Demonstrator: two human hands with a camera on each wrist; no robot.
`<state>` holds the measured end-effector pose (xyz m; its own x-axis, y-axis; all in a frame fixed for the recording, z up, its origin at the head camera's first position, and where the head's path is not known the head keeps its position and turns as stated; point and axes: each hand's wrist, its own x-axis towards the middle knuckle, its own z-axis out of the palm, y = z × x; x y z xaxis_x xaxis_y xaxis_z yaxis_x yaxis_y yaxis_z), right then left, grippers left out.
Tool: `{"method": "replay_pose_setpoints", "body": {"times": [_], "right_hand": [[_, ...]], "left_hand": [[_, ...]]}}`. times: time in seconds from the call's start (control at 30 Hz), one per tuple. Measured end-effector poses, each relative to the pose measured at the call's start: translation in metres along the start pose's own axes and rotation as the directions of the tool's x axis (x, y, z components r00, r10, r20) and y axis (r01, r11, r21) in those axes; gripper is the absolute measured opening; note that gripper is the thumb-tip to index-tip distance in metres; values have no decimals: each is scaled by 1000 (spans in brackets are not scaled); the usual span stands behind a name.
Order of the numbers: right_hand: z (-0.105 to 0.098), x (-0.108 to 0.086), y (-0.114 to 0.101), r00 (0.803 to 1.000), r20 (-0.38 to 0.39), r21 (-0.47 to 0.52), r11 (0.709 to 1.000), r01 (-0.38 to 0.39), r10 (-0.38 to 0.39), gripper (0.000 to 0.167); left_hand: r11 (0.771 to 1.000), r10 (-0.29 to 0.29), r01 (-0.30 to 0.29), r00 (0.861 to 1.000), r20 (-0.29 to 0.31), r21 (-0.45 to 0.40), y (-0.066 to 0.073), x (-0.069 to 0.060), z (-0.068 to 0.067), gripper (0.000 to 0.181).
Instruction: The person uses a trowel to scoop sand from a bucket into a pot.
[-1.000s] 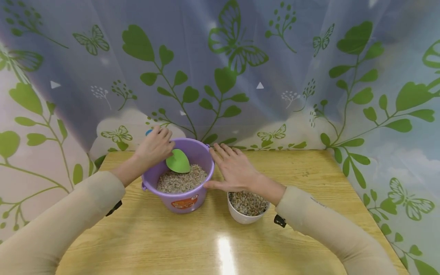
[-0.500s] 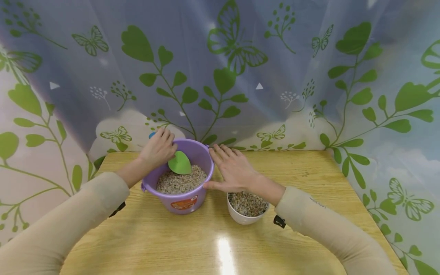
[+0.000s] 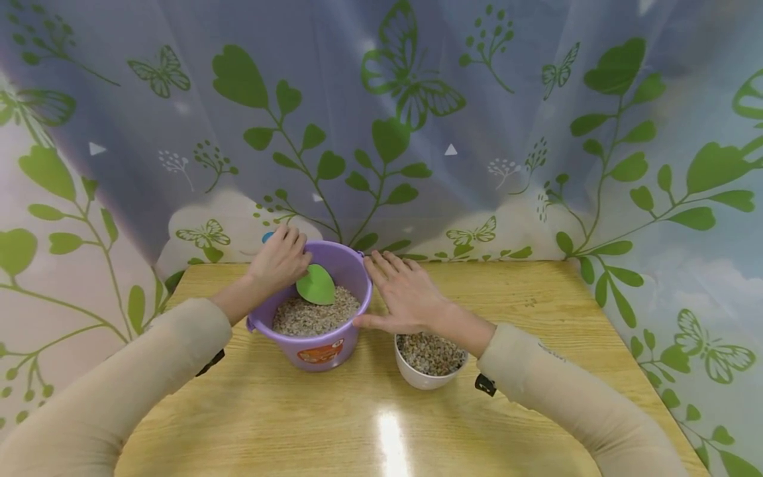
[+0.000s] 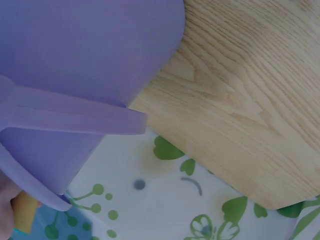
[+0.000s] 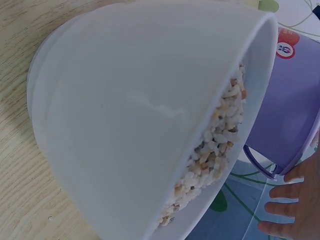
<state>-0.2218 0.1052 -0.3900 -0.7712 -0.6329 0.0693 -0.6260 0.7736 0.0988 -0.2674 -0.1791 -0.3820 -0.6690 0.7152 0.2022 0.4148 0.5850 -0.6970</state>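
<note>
A purple bucket (image 3: 353,344) with an orange label holds pale gravel (image 3: 310,319) on the table. Over its left back rim my left hand (image 3: 280,258) grips a toy shovel, whose green blade (image 3: 317,285) tilts down to the gravel inside. A blue end of the shovel shows beyond the knuckles, and in the left wrist view a yellow part of its handle (image 4: 24,212) lies by the fingers. With fingers spread, my right hand (image 3: 408,291) touches the bucket's right rim. Under that wrist stands a white bowl (image 3: 411,377) filled with coarser, mixed-colour gravel (image 3: 430,353).
The wooden table (image 3: 298,424) meets a printed curtain (image 3: 334,132) with green leaves and butterflies at its back edge. In the left wrist view the bucket's purple handle (image 4: 75,112) hangs along its side. Bowl and bucket stand a small gap apart.
My left hand has shifted a little to the right, and the shovel's green blade has moved right and slightly down inside the bucket. The right hand, bucket and bowl have stayed in place.
</note>
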Motion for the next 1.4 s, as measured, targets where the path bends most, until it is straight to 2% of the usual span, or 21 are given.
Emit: {"method": "replay_pose_setpoints", "body": {"times": [0.17,0.33,0.63,0.87,1.03,1.27,1.4], "right_hand": [[1,0,0,1000,-6,0,1000,3,-3,117],[1,0,-1,1000,2,15,1000,4,-4,118],[0,-1,-1,1000,-4,8,1000,7,-7,117],[1,-1,-1,1000,2,8,1000,7,-7,117],[1,-1,-1,1000,4,18,1000,6,-6,117],[1,-1,0,1000,-1,20,1000,16,-16,118],[1,0,1,1000,-8,14,1000,20,-20,124]], "left_hand": [[995,-11,8,1000,-25,-102,8,-1,4,48],[994,-13,15,1000,17,-106,12,-1,6,48],[993,-14,17,1000,25,-120,14,-3,6,47],[981,-10,17,999,40,-193,22,-5,5,44],[973,-18,38,996,89,-227,23,-6,5,43],[962,0,51,983,184,-269,18,-9,-1,46],[949,6,61,978,210,-310,16,-10,-4,47]]}}
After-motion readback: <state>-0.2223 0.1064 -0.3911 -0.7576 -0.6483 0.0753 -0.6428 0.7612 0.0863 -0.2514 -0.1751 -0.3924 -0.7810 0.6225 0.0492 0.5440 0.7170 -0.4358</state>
